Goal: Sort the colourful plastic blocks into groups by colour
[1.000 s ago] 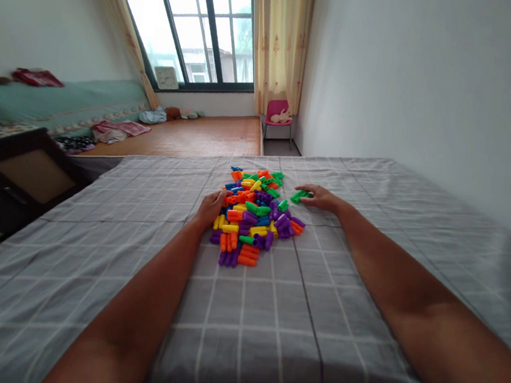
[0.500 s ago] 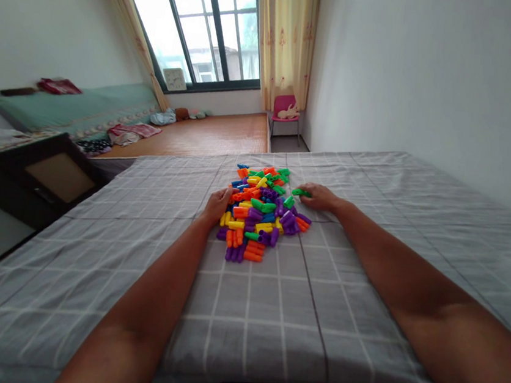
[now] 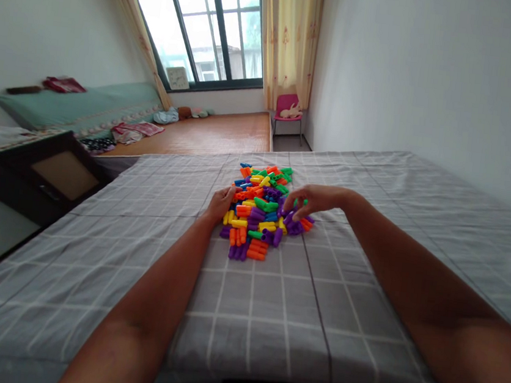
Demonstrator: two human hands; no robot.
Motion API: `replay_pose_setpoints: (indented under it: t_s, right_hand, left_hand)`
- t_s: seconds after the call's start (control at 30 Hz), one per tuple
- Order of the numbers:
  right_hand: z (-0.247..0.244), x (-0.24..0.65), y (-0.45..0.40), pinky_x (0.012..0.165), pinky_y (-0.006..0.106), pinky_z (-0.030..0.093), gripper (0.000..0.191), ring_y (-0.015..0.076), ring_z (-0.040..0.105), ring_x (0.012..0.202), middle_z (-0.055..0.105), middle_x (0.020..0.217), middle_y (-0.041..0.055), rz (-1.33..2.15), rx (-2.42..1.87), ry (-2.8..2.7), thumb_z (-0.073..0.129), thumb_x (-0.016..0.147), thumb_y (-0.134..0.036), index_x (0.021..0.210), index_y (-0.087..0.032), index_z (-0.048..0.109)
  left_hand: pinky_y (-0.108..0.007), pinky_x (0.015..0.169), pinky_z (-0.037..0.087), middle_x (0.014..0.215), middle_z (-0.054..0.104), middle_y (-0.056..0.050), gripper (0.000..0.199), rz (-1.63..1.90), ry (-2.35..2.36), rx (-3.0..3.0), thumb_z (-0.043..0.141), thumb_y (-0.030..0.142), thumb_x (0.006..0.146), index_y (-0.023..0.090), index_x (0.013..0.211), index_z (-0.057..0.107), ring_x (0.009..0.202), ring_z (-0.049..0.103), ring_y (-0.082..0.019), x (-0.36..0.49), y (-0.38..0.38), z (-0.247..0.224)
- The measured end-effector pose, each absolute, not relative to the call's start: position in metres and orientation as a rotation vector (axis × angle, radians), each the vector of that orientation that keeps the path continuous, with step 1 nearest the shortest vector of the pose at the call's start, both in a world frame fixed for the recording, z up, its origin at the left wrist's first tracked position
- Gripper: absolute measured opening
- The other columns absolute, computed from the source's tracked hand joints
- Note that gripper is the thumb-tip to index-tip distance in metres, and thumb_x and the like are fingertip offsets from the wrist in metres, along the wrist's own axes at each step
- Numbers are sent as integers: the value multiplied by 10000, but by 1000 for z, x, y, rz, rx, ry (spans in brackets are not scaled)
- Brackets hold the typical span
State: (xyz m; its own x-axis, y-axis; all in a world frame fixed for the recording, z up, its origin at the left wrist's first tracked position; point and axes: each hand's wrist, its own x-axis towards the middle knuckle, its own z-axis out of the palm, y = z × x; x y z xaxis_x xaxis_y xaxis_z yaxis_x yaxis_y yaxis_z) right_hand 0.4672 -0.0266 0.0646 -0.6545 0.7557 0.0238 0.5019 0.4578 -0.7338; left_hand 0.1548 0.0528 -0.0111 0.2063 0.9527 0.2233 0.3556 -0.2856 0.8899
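Observation:
A heap of small plastic toy pieces (image 3: pixel 255 212), shaped like bullets joined in short rows, lies on the checked grey cloth (image 3: pixel 269 316). They are orange, purple, yellow, green and blue. At the heap's left edge rests my left hand (image 3: pixel 221 203), its loosely curved fingers against the orange pieces; I see no piece held in it. Over the right edge hovers my right hand (image 3: pixel 310 199), thumb and fingers apart and pointing down at the purple pieces (image 3: pixel 295 225). A bit of green piece (image 3: pixel 304 202) shows under its palm.
A dark cabinet (image 3: pixel 38 176) stands at the left. Beyond the cloth is a low wooden platform (image 3: pixel 216 132) with clothes and soft toys. A pink chair (image 3: pixel 287 112) stands near the curtain, and a white wall (image 3: pixel 434 76) runs along the right.
My right hand has let go of the green piece at the far right and moved left and nearer, over the purple pieces. My left hand keeps its place; the view has shifted slightly.

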Motion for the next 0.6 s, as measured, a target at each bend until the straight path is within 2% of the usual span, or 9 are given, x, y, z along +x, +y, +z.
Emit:
replay_pose_setpoints:
  t_s: [0.13, 0.27, 0.33, 0.43, 0.6]
  right_hand:
    - [61, 470, -27, 621, 242, 483, 373, 116, 591, 594, 672, 633, -16, 1069, -1084, -2246, 803, 580, -472, 810, -183, 749]
    - [51, 504, -12, 647, 263, 518, 448, 139, 626, 666, 690, 733, 15, 1043, -1137, -1871, 815, 575, -486, 862, -160, 707]
    - [40, 529, -3, 654, 277, 531, 480, 152, 632, 692, 697, 780, 46, 900, -1238, -1580, 837, 557, -481, 867, -150, 678]
    - [18, 565, 6, 618, 291, 527, 466, 168, 625, 672, 683, 741, 61, 613, -1544, -1273, 821, 560, -513, 799, -151, 652]
    - [2, 590, 8, 671, 300, 484, 424, 219, 638, 754, 683, 707, 69, 148, -2116, -1457, 677, 675, -600, 696, -177, 686]
  left_hand:
    - [-285, 735, 485, 946, 739, -70, 594, 1061, 1167, 1784, 472, 621, 832, 137, 1081, 708, 821, 657, -193, 152, 58, -16]
    - [-285, 731, 481, 933, 739, -70, 584, 1069, 1177, 1800, 467, 614, 838, 139, 1067, 717, 818, 654, -197, 151, 60, -17]
    - [-286, 731, 480, 934, 739, -70, 584, 1078, 1180, 1795, 469, 616, 835, 139, 1058, 721, 821, 654, -201, 151, 59, -16]
    - [-286, 733, 478, 951, 738, -73, 586, 1089, 1180, 1794, 483, 621, 825, 136, 1046, 726, 829, 651, -205, 152, 57, -13]
    - [-283, 738, 475, 984, 734, -80, 590, 1092, 1190, 1808, 485, 617, 822, 132, 1057, 726, 865, 646, -213, 153, 52, -8]
